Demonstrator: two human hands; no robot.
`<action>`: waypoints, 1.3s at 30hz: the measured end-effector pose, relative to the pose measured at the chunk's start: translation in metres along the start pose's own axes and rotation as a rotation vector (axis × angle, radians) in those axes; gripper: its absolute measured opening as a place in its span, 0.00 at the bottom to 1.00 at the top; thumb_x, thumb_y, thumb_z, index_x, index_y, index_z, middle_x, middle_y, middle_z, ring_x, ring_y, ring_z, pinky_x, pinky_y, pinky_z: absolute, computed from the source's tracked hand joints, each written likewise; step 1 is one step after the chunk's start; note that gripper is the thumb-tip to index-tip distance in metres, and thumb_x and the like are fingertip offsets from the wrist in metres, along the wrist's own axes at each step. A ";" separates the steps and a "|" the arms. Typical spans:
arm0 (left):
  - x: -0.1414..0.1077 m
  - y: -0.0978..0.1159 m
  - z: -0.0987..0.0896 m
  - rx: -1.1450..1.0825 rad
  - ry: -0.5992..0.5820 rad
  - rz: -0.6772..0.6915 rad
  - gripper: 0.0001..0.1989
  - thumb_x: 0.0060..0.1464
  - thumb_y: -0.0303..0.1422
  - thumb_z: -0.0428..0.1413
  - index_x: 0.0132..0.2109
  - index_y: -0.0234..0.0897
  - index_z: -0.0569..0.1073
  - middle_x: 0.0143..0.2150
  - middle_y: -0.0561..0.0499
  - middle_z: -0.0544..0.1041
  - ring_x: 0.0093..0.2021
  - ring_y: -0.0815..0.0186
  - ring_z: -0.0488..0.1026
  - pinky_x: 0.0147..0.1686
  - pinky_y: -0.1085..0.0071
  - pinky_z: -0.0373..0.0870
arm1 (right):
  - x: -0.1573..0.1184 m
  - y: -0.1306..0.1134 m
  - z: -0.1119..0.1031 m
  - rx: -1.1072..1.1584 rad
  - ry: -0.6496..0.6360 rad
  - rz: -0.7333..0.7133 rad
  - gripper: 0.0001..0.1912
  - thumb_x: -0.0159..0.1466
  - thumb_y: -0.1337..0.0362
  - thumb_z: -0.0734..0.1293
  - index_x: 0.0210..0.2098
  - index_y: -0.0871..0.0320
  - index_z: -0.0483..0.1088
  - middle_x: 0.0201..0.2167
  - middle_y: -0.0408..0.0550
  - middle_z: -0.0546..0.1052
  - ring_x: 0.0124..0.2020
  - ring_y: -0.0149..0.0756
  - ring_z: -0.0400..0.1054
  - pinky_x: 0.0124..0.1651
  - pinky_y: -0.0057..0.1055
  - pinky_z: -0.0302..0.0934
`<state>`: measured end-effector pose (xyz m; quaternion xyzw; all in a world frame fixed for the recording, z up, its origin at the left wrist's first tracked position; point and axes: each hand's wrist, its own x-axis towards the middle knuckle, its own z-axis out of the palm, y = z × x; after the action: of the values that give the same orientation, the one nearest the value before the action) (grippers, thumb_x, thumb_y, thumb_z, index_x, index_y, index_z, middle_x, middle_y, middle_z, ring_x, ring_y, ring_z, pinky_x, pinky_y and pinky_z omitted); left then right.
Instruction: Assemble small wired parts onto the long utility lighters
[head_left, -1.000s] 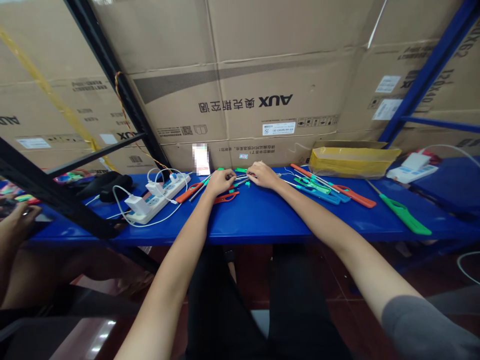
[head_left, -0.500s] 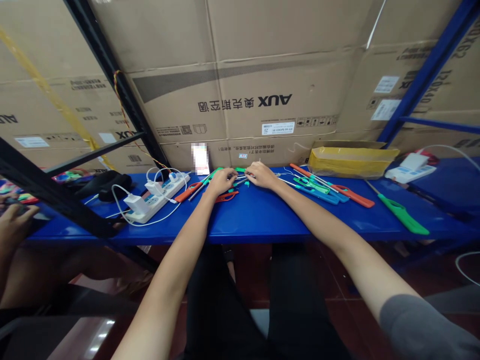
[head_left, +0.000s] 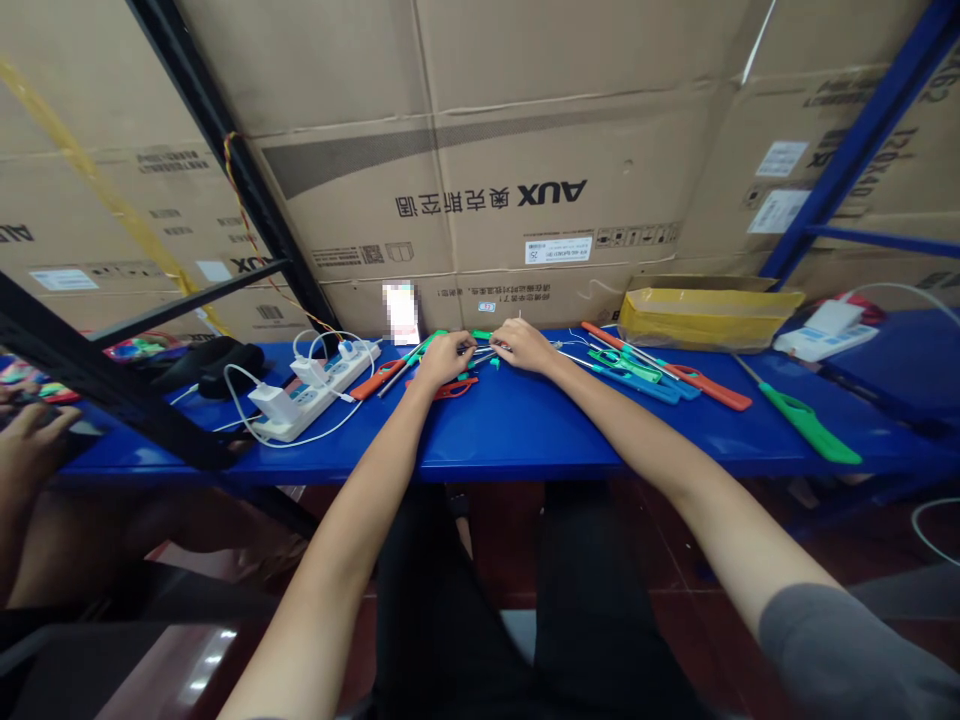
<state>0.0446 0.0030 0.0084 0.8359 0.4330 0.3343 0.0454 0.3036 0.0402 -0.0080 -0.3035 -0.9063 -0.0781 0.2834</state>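
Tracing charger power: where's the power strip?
In the head view, the power strip lies on the blue bench, left of the person's left hand.

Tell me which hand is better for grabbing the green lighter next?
Probably the right hand: the green lighter lies on its side of the blue table, while the left hand is farther away.
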 end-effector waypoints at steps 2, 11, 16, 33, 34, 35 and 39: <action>0.000 0.001 0.000 0.005 0.009 -0.005 0.08 0.67 0.29 0.61 0.44 0.42 0.86 0.46 0.46 0.91 0.48 0.52 0.88 0.53 0.63 0.81 | 0.000 -0.001 0.000 0.003 -0.002 0.004 0.13 0.80 0.64 0.67 0.50 0.57 0.85 0.45 0.59 0.87 0.49 0.54 0.72 0.60 0.47 0.64; -0.002 0.004 0.000 0.013 0.039 -0.033 0.07 0.66 0.32 0.62 0.41 0.42 0.86 0.43 0.47 0.91 0.45 0.53 0.88 0.50 0.64 0.79 | 0.000 -0.003 -0.001 0.006 -0.006 0.021 0.12 0.80 0.63 0.68 0.50 0.57 0.86 0.47 0.58 0.87 0.50 0.52 0.73 0.61 0.46 0.64; -0.002 0.006 -0.001 0.008 0.025 -0.058 0.06 0.65 0.34 0.64 0.40 0.43 0.86 0.42 0.47 0.91 0.45 0.52 0.87 0.49 0.62 0.79 | 0.000 -0.003 -0.003 0.005 -0.023 0.008 0.12 0.80 0.63 0.68 0.50 0.56 0.86 0.48 0.59 0.88 0.52 0.54 0.73 0.62 0.48 0.65; -0.003 0.011 0.003 0.122 0.064 -0.071 0.07 0.66 0.38 0.65 0.37 0.44 0.83 0.41 0.46 0.90 0.43 0.51 0.86 0.42 0.63 0.74 | 0.002 -0.006 -0.005 -0.010 -0.018 -0.024 0.13 0.79 0.64 0.67 0.50 0.57 0.87 0.46 0.59 0.87 0.50 0.53 0.72 0.60 0.49 0.65; -0.002 0.011 0.003 0.121 0.071 -0.068 0.07 0.66 0.38 0.65 0.37 0.44 0.83 0.40 0.46 0.90 0.43 0.51 0.85 0.42 0.63 0.74 | 0.002 -0.006 -0.006 -0.012 -0.016 -0.028 0.13 0.79 0.64 0.68 0.50 0.57 0.86 0.46 0.59 0.87 0.50 0.53 0.72 0.60 0.49 0.65; -0.002 0.010 0.003 0.120 0.077 -0.069 0.08 0.66 0.39 0.65 0.37 0.45 0.83 0.39 0.47 0.89 0.41 0.51 0.85 0.41 0.63 0.74 | 0.002 -0.006 -0.006 -0.020 -0.017 -0.029 0.13 0.79 0.64 0.67 0.50 0.57 0.86 0.45 0.59 0.87 0.50 0.54 0.72 0.60 0.49 0.65; -0.001 0.010 0.003 0.112 0.094 -0.073 0.09 0.65 0.39 0.66 0.35 0.45 0.82 0.37 0.47 0.88 0.40 0.51 0.84 0.41 0.63 0.73 | 0.003 -0.006 -0.008 -0.042 -0.040 -0.024 0.15 0.80 0.62 0.66 0.51 0.57 0.86 0.46 0.60 0.86 0.51 0.54 0.72 0.59 0.48 0.64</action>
<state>0.0528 -0.0035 0.0091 0.8041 0.4831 0.3463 -0.0097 0.3015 0.0343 0.0002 -0.2998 -0.9136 -0.0945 0.2579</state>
